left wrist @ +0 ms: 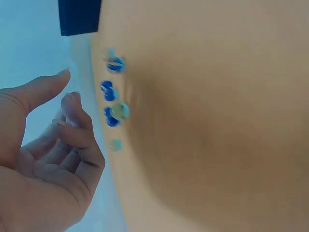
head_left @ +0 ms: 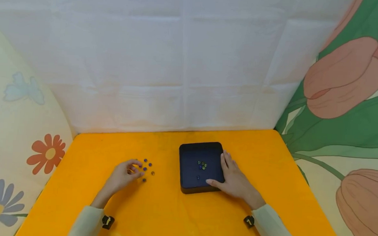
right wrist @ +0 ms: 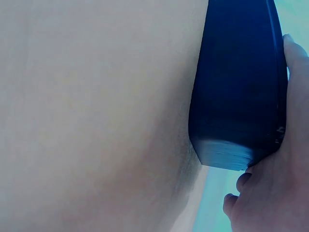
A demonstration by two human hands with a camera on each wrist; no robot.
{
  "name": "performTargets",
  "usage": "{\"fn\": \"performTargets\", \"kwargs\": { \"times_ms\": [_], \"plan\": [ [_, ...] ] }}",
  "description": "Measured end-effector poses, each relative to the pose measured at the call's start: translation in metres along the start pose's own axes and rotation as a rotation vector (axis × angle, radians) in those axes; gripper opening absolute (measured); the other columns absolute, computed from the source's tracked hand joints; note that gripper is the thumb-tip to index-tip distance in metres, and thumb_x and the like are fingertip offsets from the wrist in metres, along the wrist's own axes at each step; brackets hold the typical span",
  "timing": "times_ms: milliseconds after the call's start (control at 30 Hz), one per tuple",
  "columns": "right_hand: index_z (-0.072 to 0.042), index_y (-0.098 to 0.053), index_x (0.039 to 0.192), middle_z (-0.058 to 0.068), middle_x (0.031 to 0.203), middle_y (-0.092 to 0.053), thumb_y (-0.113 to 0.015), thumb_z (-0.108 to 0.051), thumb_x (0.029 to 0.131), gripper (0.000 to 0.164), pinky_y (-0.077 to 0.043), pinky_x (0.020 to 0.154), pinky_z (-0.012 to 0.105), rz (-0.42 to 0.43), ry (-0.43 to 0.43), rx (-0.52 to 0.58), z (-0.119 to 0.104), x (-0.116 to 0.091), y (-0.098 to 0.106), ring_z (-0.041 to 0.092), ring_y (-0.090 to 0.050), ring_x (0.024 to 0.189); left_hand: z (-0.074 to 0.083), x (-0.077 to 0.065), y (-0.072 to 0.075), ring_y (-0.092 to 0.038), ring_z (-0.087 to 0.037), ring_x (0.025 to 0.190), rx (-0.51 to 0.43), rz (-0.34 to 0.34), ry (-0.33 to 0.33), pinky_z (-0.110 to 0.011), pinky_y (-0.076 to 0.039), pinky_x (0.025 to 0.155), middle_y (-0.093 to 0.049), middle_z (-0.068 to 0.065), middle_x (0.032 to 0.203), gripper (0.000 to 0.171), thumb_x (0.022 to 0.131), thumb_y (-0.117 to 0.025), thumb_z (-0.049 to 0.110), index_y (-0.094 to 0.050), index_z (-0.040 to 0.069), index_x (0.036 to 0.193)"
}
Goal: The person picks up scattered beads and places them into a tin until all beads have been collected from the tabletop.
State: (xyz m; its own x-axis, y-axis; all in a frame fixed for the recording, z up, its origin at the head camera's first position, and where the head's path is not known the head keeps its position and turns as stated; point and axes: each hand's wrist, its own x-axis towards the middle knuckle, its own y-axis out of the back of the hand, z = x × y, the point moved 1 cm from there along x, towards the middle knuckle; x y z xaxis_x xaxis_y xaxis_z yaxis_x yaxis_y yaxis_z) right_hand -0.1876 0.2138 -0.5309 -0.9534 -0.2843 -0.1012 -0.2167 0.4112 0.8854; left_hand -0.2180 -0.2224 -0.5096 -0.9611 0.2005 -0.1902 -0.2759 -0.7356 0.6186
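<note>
Several small glass marbles [head_left: 145, 169], mostly blue with an amber one [head_left: 153, 173], lie loose on the yellow table on the left. Over their near left side hovers my left hand [head_left: 125, 175], thumb and index finger apart. In the left wrist view, nothing shows between the fingertips of that hand [left wrist: 53, 159], and the marbles [left wrist: 116, 64] lie beyond them. My right hand [head_left: 237, 181] grips the square black tray [head_left: 186, 190] at its right side, thumb over the rim and fingers along the outer wall. Inside the tray are several greenish and blue marbles [head_left: 204, 165].
Yellow cloth [head_left: 158, 216] covers the table, with bare cloth between the loose marbles and the tray. A white sheet [head_left: 178, 78] hangs behind the back edge. Flower-printed panels [head_left: 335, 147] stand at both sides.
</note>
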Motion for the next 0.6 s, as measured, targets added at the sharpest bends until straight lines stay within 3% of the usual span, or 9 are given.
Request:
{"fn": "performTargets", "kwargs": {
  "times_ms": [233, 600],
  "plan": [
    [-0.005, 0.0, 0.168, 0.013, 0.178, 0.009, -0.057, -0.081, 0.091, 0.122, -0.016, 0.132, 0.058, -0.001, -0.001, 0.011, 0.001, 0.001, -0.001, 0.037, -0.005, 0.166, -0.014, 0.0, 0.003, -0.062, -0.019, 0.083, 0.021, 0.001, 0.069, -0.028, -0.048, 0.066, -0.072, -0.007, 0.092, 0.046, 0.098, -0.076, 0.02, -0.063, 0.003, 0.138],
    [-0.004, -0.002, 0.168, 0.015, 0.178, 0.007, -0.057, -0.082, 0.09, 0.123, -0.019, 0.13, 0.06, 0.011, -0.004, 0.019, 0.002, 0.001, -0.001, 0.039, -0.006, 0.166, -0.023, 0.004, -0.002, -0.055, -0.016, 0.073, 0.056, -0.023, 0.073, -0.025, -0.043, 0.064, -0.07, -0.006, 0.09, 0.039, 0.097, -0.076, 0.018, -0.067, 0.002, 0.132]
  ]
}}
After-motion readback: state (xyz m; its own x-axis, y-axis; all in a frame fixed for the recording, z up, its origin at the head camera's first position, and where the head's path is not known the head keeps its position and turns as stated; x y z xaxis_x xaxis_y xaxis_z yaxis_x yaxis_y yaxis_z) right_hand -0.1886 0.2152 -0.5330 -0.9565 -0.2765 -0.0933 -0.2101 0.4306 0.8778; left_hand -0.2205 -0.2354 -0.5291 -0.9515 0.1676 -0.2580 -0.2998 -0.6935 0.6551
